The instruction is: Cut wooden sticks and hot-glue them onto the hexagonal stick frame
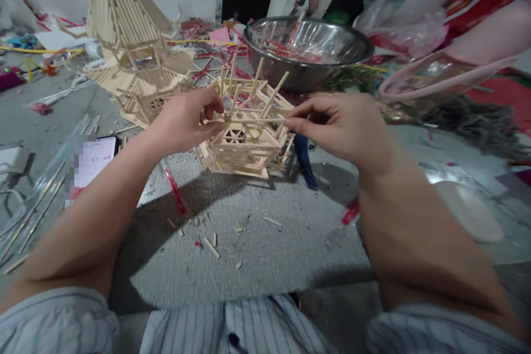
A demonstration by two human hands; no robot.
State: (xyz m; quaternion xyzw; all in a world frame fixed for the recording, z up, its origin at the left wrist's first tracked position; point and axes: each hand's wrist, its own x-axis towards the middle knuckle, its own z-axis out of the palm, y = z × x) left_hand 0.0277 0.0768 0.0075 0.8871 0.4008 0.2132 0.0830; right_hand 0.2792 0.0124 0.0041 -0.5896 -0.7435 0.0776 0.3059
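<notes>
A half-open framework of thin wooden sticks [243, 157] stands on the grey table in front of me, with several sticks jutting up from its top. Across its near upper side lies a horizontal wooden stick [257, 120]. The stick's right end is pinched between thumb and fingers of my right hand [336, 124]. At its left end, my left hand [188, 116] has thumb and index finger closed around the stick's tip and the frame's corner. Behind my left hand rises a taller stick pagoda model [124, 16] with a pointed roof.
A steel bowl [311, 72] holding plastic wrappers stands behind the framework. A phone [97, 163] lies left, beside clear plastic strips [45, 199]. Short stick offcuts [211, 247] are scattered in front. To the right are a pink-handled basket [448, 77] and a white round object [468, 210].
</notes>
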